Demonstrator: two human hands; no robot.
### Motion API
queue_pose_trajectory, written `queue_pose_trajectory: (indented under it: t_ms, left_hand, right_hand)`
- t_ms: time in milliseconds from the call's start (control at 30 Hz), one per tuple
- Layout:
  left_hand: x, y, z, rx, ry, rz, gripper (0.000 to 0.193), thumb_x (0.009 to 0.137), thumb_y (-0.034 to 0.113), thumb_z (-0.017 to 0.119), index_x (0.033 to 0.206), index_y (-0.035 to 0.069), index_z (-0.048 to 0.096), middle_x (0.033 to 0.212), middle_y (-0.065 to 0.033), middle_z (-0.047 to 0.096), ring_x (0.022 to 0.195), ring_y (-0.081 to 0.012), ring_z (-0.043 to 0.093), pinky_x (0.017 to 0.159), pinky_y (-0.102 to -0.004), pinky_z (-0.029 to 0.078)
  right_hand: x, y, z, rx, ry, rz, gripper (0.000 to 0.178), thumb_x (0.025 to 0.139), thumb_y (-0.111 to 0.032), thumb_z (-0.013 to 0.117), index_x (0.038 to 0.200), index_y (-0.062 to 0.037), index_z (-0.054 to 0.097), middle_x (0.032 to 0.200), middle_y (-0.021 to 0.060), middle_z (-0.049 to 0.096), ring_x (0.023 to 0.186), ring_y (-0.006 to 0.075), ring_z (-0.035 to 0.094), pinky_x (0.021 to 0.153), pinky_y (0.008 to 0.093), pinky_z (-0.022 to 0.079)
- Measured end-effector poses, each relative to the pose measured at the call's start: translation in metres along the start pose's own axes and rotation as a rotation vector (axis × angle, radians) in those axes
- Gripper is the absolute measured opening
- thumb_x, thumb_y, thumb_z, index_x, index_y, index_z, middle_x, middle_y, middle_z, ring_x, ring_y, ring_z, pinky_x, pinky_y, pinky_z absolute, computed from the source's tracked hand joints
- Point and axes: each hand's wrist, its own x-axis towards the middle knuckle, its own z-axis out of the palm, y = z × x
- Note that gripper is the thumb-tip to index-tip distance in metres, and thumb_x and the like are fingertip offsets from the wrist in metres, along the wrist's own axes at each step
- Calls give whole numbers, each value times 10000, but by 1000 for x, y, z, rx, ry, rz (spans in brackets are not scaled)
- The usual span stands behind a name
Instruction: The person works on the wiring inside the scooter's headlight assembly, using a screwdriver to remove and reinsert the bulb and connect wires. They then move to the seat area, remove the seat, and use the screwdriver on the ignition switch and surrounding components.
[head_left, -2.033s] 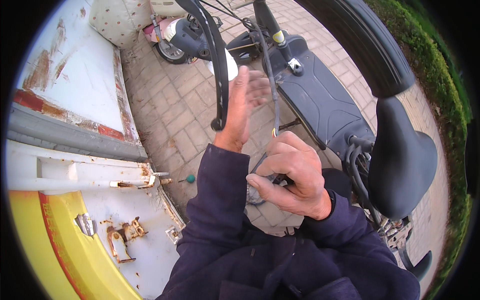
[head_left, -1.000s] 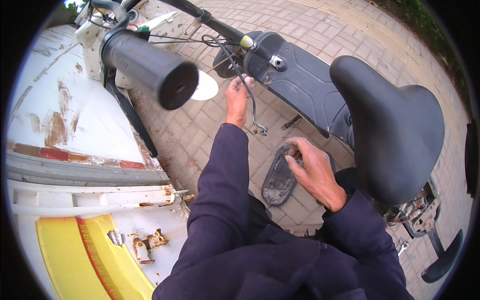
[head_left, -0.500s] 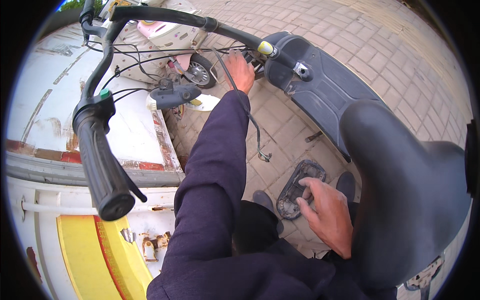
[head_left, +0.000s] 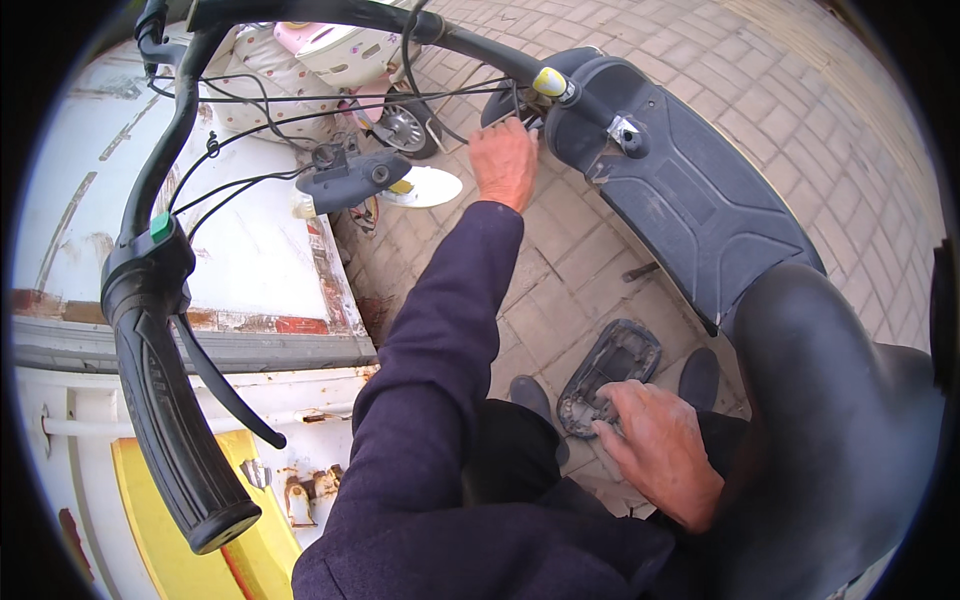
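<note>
My left hand [head_left: 503, 160] reaches forward beside the front of an electric scooter, below its handlebar [head_left: 340, 14]. The fingers are closed around a black cable [head_left: 409, 70], which loops down to the hand; its end is hidden. Just right of the hand are the steering stem and the dark footboard [head_left: 690, 190]. My right hand [head_left: 660, 450] hangs near the black seat [head_left: 810, 380], its thumb and bent fingers apart with nothing between them. Beneath it, a black oval tray-like cover [head_left: 612, 370] lies on the paving between my shoes.
A black handlebar grip [head_left: 180, 430] with a brake lever [head_left: 230, 390] sticks out at left. Thin cables run across under the bar, near a grey lamp-like housing [head_left: 355, 183]. A white metal surface [head_left: 250, 240] and a child's pink-and-white ride-on [head_left: 345, 55] stand at left.
The cable's loose end, which hung across my left forearm, has been lifted away. My left hand has moved right and slightly nearer. The handlebar grip has swung down and left in view.
</note>
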Motion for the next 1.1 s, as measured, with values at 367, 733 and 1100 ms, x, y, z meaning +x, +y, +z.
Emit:
queue_pose_trajectory:
  t_ms: [367,733,1100]
  left_hand:
    - [-104,49,9,-639,-146,-432,316,1089,370,499,1051,71,594,796,-245,672,765,-497,646,672,-579,480]
    - [-90,87,-65,-1637,-411,-907,309,1115,338,478,1067,42,552,779,-43,598,640,-142,616,602,-328,520]
    - [-189,61,28,-1009,-457,-402,286,1039,286,601,1043,2,632,766,-122,647,649,-205,677,606,-372,554]
  right_hand:
    - [-8,-3,6,-61,-66,-53,213,922,-147,693,1035,-22,562,923,177,621,886,395,633,782,495,495]
    - [-15,-7,6,-79,-142,-65,308,891,-162,742,1119,-10,602,950,183,644,929,410,639,786,497,490]
    - [-15,-9,9,-132,-192,-83,305,871,-152,749,1081,-4,584,925,193,638,912,417,629,769,494,482]
